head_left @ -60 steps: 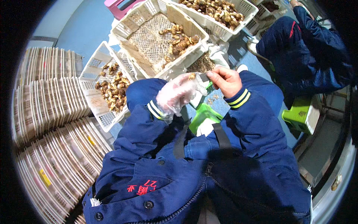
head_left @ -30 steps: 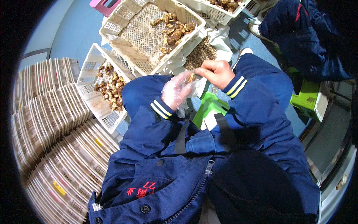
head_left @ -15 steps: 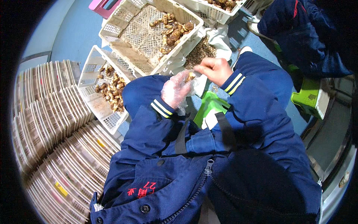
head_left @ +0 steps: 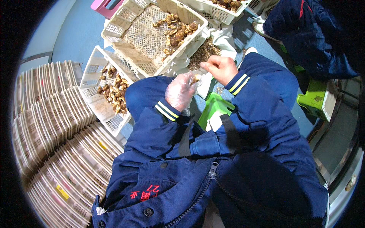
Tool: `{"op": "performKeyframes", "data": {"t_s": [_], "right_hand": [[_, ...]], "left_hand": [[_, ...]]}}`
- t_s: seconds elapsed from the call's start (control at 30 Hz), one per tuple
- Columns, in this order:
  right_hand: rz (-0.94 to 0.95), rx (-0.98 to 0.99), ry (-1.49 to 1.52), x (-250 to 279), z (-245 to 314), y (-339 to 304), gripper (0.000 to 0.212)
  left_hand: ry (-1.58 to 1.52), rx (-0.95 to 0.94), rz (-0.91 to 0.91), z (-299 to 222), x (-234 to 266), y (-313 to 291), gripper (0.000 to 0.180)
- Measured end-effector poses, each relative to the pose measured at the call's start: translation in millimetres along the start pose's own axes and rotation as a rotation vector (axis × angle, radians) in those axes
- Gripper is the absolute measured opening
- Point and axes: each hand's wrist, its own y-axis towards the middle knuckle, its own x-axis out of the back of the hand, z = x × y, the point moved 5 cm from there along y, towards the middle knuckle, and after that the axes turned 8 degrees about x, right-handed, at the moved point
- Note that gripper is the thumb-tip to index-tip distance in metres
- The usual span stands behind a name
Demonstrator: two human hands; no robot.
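My left hand, in a clear plastic glove, is closed around a small brown-and-cream mushroom whose end shows past the fingers. Just right of it is my bare right hand, thumb and fingers pinched together; whatever they hold, if anything, is too small to make out. Beyond my hands, a large white mesh crate has several brown mushrooms heaped at its right side. A smaller white crate, tilted by my left knee, holds more mushrooms.
Stacked white crates fill the left side. Dark crumbly scraps lie on white plastic sheeting beyond my hands. A green stool is between my legs, another green stool at right. A co-worker's dark-clad leg is at upper right.
My right hand has drawn slightly away from my left hand. My left hand has turned a little, and its fingers now wrap more closely around the mushroom.
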Motion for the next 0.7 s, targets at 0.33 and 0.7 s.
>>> {"op": "performKeyframes", "data": {"t_s": [0.33,0.7], "right_hand": [[0.064,0.067,0.205,-2.9,1.6,-3.0,0.026],[-0.017,0.075,0.050,1.0,1.0,1.0,0.023]], "left_hand": [[-0.342,0.177,0.041,-3.8,1.0,-3.0,0.033],[-0.570,0.207,0.169,24.6,-13.2,1.5,0.035]]}}
